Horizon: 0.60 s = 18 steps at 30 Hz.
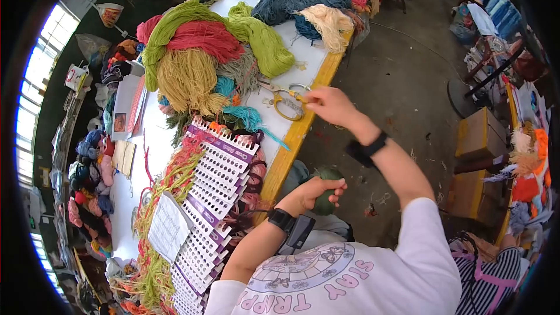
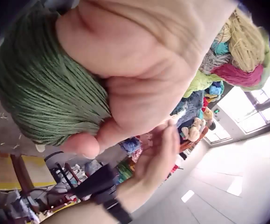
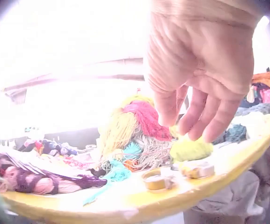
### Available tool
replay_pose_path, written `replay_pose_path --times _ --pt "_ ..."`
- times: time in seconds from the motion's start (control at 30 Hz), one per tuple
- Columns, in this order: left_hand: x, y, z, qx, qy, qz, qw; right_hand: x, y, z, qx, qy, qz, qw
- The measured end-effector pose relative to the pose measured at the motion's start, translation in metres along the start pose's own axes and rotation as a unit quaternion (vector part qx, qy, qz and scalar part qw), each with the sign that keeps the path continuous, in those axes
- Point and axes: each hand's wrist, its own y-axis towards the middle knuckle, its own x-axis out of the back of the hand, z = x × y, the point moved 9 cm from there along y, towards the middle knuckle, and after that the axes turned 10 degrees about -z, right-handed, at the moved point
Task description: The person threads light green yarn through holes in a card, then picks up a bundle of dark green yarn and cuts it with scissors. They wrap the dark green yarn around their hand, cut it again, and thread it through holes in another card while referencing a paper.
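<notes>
My left hand grips a dark green skein of thread; the left wrist view shows its strands bunched tightly under the thumb and fingers. Beyond the table's edge, this hand is held in front of the body. My right hand is raised by the yellow table edge, its fingers bent loosely downward. In the right wrist view nothing shows between those fingers. Yellow-handled scissors lie on the table just past the right fingertips. A turquoise strand of yarn trails near them.
Lime, red and tan yarn hanks are heaped on the table. Blue and cream hanks lie farther back. White punched cards with purple bands and a handwritten paper cover the near end. Cardboard boxes stand at right.
</notes>
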Motion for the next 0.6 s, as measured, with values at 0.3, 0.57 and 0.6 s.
replay_pose_path --times 0.3,0.57,0.6 --pt "-0.005 -0.022 -0.032 -0.051 0.132 -0.049 0.989 -0.072 0.035 -0.016 -0.081 -0.196 0.119 0.970" --pt "0.000 -0.023 -0.057 -0.054 0.217 -0.071 0.972 0.020 -0.135 -0.056 -0.371 0.461 0.080 0.802" --pt "-0.001 -0.023 -0.060 -0.041 0.222 -0.073 0.971 0.030 -0.158 -0.049 -0.379 0.529 0.066 0.756"
